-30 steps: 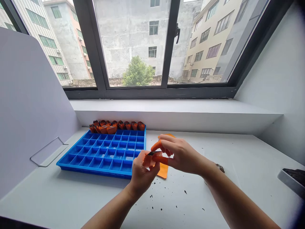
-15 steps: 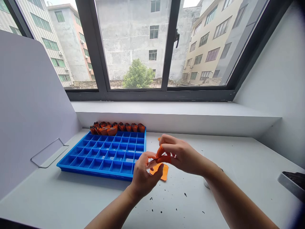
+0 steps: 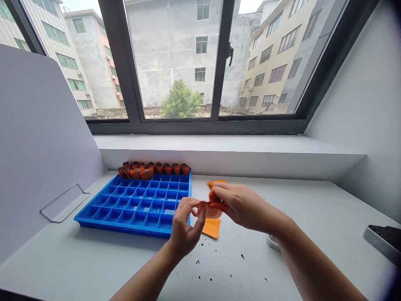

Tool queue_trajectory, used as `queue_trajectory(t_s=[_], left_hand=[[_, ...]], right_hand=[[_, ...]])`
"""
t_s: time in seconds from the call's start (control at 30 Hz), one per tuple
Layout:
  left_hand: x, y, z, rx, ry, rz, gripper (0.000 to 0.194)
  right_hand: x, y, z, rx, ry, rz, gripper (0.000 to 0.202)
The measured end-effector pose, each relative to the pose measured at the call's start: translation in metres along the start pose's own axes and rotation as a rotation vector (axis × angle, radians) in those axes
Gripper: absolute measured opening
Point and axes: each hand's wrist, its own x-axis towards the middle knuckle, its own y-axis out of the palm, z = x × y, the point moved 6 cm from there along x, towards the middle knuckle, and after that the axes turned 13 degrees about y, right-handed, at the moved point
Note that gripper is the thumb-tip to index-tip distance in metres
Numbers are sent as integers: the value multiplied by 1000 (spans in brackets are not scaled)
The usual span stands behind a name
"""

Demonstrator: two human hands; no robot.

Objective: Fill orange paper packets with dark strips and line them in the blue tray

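My left hand [image 3: 188,223] pinches the left edge of a small translucent orange piece [image 3: 214,212] between thumb and fingers. Orange coverings wrap fingertips of my right hand [image 3: 241,205], which grips the same piece from the right. Both hands hold it above the white table, just right of the blue divided tray [image 3: 125,229]. Beneath them lies a flat orange packet [image 3: 212,228]. More orange packets [image 3: 216,183] rest behind my right hand, partly hidden by it.
Bundles of orange and black packets [image 3: 167,168] fill the tray's back row. Dark scraps [image 3: 242,256] dot the table. A round container [image 3: 273,242] sits partly behind my right forearm. A grey box of dark material [image 3: 384,242] stands far right, and a wire frame [image 3: 64,202] leans at left.
The held piece now shows broad and orange between my hands, where only a thin edge showed before. My left hand has shifted slightly left, and more of the packets behind has come into view.
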Motion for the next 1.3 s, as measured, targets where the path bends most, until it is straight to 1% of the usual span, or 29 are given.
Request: queue_trajectory(t_s=[0.13,0.23,0.37,0.47,0.53,0.67,0.73,0.83,0.87,0.93,1.0,1.03,1.07,1.1,1.2,1.27,1.3], left_hand=[[2,1,8,-141,-107,46,19],[3,1,13,-232,-170,96,19],[6,0,15,-275,-185,159,16],[10,-2,14,-264,-178,212,15],[12,-4,15,-207,-153,223,15],[13,-8,19,-1,-66,203,16],[11,-8,23,82,-42,191,16],[8,-13,34,154,-58,142,17],[9,-17,38,173,-71,120,18],[13,-32,45,219,-101,79,18],[23,-54,53,291,-135,58,17],[30,-67,60,340,-155,68,15],[38,-80,68,418,-177,107,14],[45,-94,79,519,-207,152,13],[63,-137,120,635,-294,142,9],[69,-158,150,698,-345,143,8],[69,-165,164,723,-361,151,7]], right_hand=[[-1,3,4,-29,-4,41,14],[-2,5,6,-54,13,66,13],[-2,8,9,-69,31,109,12],[0,10,10,-71,36,112,11],[2,12,8,-82,40,92,11],[7,12,1,-93,38,17,10],[7,6,1,-84,33,-44,12],[2,-10,2,-60,31,-163,23],[-1,-14,3,-41,33,-195,25],[-9,-19,2,1,27,-242,27],[-20,-17,-2,17,-3,-264,28],[-26,-13,-5,15,-19,-271,28],[-32,-9,-9,13,-24,-275,28],[-38,-3,-14,13,-19,-277,27],[-52,14,-30,34,42,-271,28],[-56,25,-37,55,68,-273,30],[-57,29,-39,68,75,-282,30]])
